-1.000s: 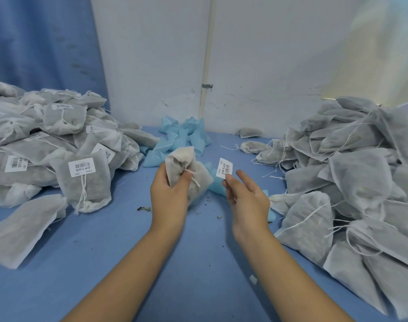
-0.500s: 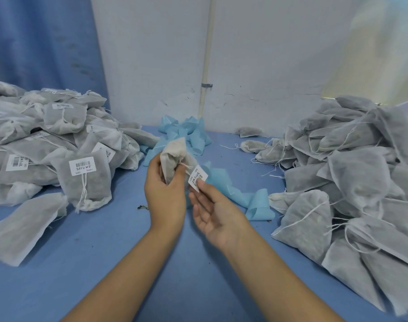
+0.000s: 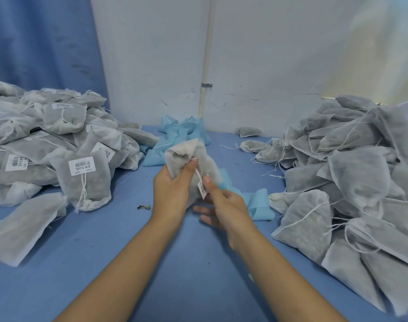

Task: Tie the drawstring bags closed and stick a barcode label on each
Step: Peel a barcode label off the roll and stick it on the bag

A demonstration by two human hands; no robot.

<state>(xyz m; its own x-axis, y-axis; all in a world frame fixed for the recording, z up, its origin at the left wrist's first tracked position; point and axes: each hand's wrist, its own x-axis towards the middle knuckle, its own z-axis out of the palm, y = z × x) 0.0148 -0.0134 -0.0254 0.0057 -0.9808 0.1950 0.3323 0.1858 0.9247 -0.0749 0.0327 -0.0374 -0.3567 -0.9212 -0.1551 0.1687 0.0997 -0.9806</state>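
My left hand (image 3: pixel 172 189) grips a white drawstring bag (image 3: pixel 186 152) upright above the blue table, fingers curled round its gathered neck. A small white barcode label (image 3: pixel 202 187) lies edge-on against the bag's right side. My right hand (image 3: pixel 224 205) pinches that label with thumb and index finger, its other fingers spread below the bag. The bag's lower part is hidden behind both hands.
A heap of labelled bags (image 3: pixel 47 145) fills the left side, one flat bag (image 3: pixel 21 228) lying in front. Unlabelled bags (image 3: pixel 349 182) are piled at the right. Light blue backing strips (image 3: pixel 179 133) lie at the back wall and under my right hand. The blue table (image 3: pixel 105 263) stretches in front.
My right hand carried the label from the right onto the bag and now presses it low on the bag's side. My left hand kept hold of the bag.
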